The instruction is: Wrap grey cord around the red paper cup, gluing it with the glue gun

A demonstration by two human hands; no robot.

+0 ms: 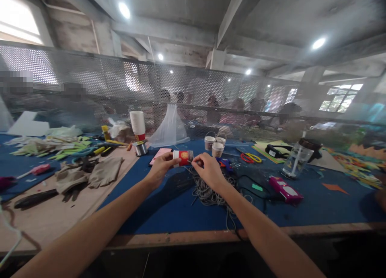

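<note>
Up close, grey cord (211,193) sprawls in a tangle; just past it, the left hand (161,167) grips a tipped red-and-white paper cup (184,157), the right hand (209,169) pinching at its right end, on what one can't tell; farther back, three small white cups (217,150) cluster.

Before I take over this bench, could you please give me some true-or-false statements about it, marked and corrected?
1. The left hand holds a red-and-white cup. True.
2. The right hand lies flat on the table. False: it is raised near the cup, its fingers drawn together.
3. The grey cord lies in a tangled heap. True.
4. The stack of white cups lies on its side. False: it stands upright.
5. The magenta box lies to the left of the cord. False: it lies to the right.
</note>
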